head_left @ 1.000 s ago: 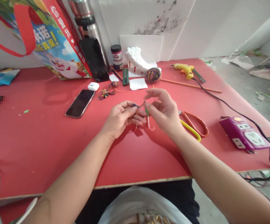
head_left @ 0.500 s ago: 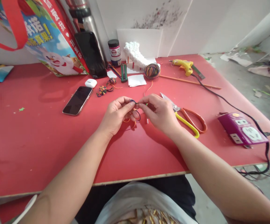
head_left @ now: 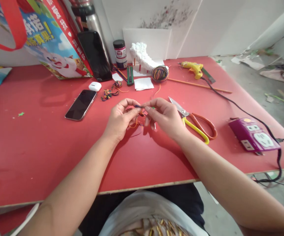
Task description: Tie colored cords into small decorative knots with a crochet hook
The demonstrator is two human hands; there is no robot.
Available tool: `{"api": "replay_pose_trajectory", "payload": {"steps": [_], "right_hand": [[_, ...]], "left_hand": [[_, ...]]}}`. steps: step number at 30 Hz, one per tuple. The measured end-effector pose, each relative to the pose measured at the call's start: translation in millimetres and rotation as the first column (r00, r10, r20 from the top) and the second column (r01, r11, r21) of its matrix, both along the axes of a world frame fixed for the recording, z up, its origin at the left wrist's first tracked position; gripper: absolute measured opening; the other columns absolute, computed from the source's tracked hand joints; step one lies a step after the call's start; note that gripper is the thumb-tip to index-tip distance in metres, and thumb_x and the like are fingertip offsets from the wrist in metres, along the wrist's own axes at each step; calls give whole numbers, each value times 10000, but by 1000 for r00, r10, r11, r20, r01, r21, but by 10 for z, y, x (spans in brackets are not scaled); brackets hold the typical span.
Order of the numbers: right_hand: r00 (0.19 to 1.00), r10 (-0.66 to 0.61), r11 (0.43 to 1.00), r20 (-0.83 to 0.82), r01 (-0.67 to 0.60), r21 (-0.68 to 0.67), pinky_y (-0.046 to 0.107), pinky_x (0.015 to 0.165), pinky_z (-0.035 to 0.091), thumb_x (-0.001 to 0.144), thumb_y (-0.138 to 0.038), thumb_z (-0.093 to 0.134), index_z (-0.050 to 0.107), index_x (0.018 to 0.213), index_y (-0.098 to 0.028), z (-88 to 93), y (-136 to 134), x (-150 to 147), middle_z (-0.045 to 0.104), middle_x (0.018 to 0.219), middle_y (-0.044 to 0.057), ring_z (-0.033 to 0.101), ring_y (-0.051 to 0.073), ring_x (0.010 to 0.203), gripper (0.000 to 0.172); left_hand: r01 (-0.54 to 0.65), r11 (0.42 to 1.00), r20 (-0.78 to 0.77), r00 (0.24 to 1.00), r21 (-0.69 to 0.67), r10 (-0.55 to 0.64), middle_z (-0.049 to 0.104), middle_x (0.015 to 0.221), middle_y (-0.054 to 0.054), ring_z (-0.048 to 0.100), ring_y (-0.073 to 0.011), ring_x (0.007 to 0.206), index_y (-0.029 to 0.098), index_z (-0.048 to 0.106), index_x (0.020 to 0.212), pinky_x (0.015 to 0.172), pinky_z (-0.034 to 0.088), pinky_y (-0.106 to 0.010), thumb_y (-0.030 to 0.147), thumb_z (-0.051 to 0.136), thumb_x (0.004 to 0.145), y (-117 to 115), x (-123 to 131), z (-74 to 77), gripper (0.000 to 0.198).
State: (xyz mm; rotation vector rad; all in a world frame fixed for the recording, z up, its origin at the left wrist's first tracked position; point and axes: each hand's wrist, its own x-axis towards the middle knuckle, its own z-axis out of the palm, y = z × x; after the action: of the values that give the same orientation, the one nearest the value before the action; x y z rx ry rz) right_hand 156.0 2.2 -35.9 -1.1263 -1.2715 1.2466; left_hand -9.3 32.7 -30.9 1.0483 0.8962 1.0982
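Left hand (head_left: 119, 119) and right hand (head_left: 166, 116) both pinching dark yarn (head_left: 138, 106), close together, over a red counter (head_left: 46, 154), scissors (head_left: 185, 113) beside the right hand, multicoloured ball (head_left: 160, 73) beyond.

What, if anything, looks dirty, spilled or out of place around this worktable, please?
Two things: dark specks blotch the otherwise pale wall behind the table, and scraps lie strewn on the floor to the right, like litter. I see no spill by the left hand or the right hand.
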Motion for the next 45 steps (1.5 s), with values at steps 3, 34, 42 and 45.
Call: {"api": "replay_pose_trajectory", "payload": {"steps": [3, 34, 42, 45], "right_hand": [[981, 50, 995, -187, -66, -78, 219, 385, 428, 888, -454, 785, 588, 923, -206, -22, 25, -13, 703, 672, -18, 616, 116, 439, 318], [996, 29, 1000, -85, -29, 11, 201, 399, 451, 978, -336, 724, 566, 907, -203, -34, 32, -14, 703, 701, -31, 570, 75, 436, 219], [1000, 8, 999, 11, -8, 34, 241, 454, 385, 981, -349, 695, 572, 891, -228, -40, 9, -43, 669, 694, -32, 501, 85, 463, 194], [998, -9, 996, 63, 3, 87, 261, 530, 411, 983, -361, 671, 570, 905, -237, -82, 16, -46, 660, 709, -22, 573, 128, 576, 178]], "left_hand": [[12, 1000, -9, 1000, -7, -12, 630, 644, 14, 510, -71, 504, 179, 661, 828, 434, 288, -182, 197, 848, 688, -1, 5, 2, 234], [41, 988, 225, 974, -147, -7, 722, 731, 8, 421, 3, 431, 147, 638, 629, 405, 293, -136, 46, 755, 565, 63, 3, 60, 167], [164, 948, 249, 964, -272, -95, 679, 665, 9, 300, -8, 408, 163, 612, 669, 400, 228, -158, 51, 677, 615, 53, -46, 81, 141], [178, 916, 338, 940, -359, -50, 627, 671, 13, 241, -8, 430, 155, 640, 703, 399, 190, -170, 40, 627, 614, 71, -67, 79, 146]]}}
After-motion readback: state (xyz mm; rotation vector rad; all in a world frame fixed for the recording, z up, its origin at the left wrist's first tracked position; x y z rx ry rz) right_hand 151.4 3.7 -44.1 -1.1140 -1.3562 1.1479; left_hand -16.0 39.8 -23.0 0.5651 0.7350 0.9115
